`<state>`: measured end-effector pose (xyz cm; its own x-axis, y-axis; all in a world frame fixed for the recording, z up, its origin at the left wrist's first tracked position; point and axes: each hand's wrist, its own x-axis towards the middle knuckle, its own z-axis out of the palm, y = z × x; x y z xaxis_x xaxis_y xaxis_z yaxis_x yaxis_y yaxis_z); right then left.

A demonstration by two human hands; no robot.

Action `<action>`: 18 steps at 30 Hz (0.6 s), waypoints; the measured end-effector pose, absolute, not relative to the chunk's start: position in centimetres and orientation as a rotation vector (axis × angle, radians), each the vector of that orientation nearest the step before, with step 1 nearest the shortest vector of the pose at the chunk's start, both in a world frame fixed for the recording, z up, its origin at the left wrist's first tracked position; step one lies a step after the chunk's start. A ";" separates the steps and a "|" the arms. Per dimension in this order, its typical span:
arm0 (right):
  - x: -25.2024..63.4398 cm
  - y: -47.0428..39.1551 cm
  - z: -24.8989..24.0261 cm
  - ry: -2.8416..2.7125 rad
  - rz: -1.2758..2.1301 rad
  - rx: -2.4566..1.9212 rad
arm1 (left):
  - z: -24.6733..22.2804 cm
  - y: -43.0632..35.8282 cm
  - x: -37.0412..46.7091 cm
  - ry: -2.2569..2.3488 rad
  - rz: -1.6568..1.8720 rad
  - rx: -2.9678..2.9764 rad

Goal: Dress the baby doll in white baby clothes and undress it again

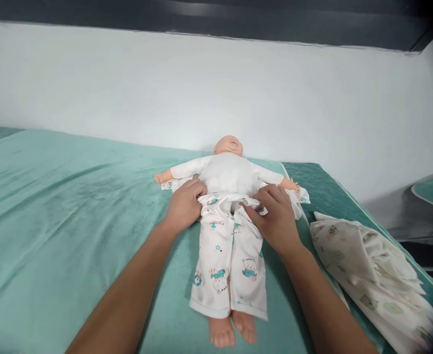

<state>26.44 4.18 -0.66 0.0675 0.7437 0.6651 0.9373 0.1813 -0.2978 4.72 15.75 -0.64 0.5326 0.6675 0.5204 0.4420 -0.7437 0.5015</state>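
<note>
A baby doll (228, 172) with a white cloth body lies on its back, arms spread and feet toward me. White printed baby pants (220, 265) cover its legs up to the waist, with both bare feet showing below the hems. My left hand (187, 204) is closed on the waistband at the doll's hip on the left. On the other side, my right hand (275, 216) pinches the waistband, its thumb at the inner edge. Behind the doll's arms lies a printed garment (303, 195), mostly hidden under the body.
Green bedding (91, 221) spreads under the doll, with a darker quilted part (305, 172) at the right. A folded printed cloth (371, 275) lies to the right of my right arm. A white wall (165, 88) rises behind the doll's head.
</note>
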 end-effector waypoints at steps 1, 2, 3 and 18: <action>26.4 4.0 -0.5 -1.732 -0.352 -1.627 | -0.7 15.8 4.7 0.923 1.032 2.470; 26.5 3.9 -0.4 -1.748 -0.368 -1.650 | -0.7 15.8 4.7 0.926 1.032 2.473; 26.5 3.8 -0.4 -1.762 -0.377 -1.671 | -0.8 15.8 4.6 0.928 1.028 2.476; 29.4 2.5 -0.1 -1.705 0.387 -1.776 | -0.6 16.3 3.8 0.862 0.885 2.344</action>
